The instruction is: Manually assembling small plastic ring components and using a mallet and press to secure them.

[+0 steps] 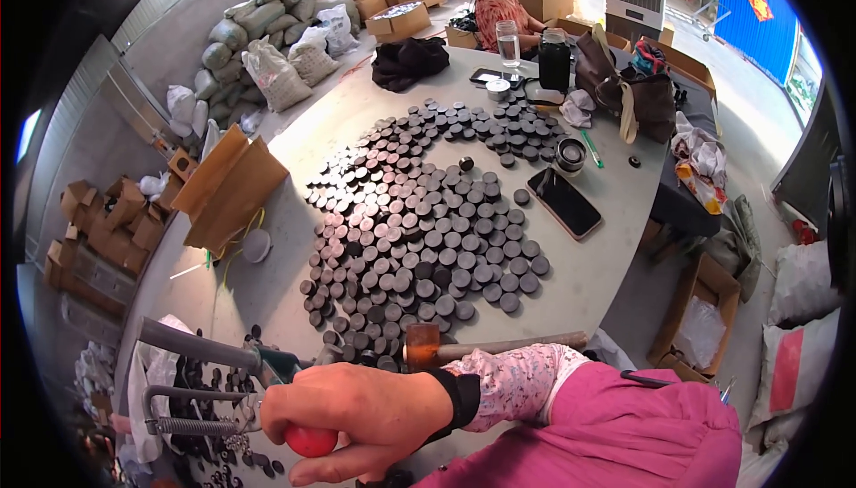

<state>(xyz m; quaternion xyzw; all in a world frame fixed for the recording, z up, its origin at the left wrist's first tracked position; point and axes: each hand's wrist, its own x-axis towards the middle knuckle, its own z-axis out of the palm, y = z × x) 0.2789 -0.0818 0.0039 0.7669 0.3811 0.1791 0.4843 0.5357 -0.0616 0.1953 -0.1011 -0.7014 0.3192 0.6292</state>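
Note:
My right hand reaches in from the lower right, in a pink sleeve with a floral cuff and a black wristband. Its fingers wrap round a red ball knob at the end of a lever. The lever belongs to a metal hand press with a coil spring, at the lower left. Beneath my right hand, a bit of skin and a dark band at the lower edge may be my left wrist; its fingers are hidden. Beyond the press, many round dark grey caps cover the table.
A hammer with a rusty head lies behind my wrist. Small black parts are scattered beside the press. A brown paper bag stands left, a phone lies right. Across the table sits a person near a glass jar.

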